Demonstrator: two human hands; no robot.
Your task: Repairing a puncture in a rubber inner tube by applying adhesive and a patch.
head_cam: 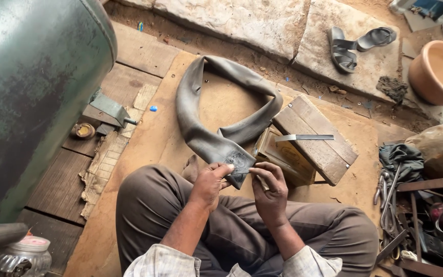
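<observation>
Seated cross-legged, I watch my left hand (pixel 208 183) and right hand (pixel 268 189) pinch a dark rubber patch (pixel 238 163) between fingertips, pressed against the grey inner tube (pixel 206 123) looping away beyond the grip; a wooden block (pixel 316 138) sits just right of it.

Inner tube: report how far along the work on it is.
Looks done: the grey inner tube lies limp on the mat, one end drawn up to the lap. In hand: the left hand and right hand press a dark square patch onto it. Left: the patch's edges still look unsealed; the metal strip lies unused on the wooden box.
</observation>
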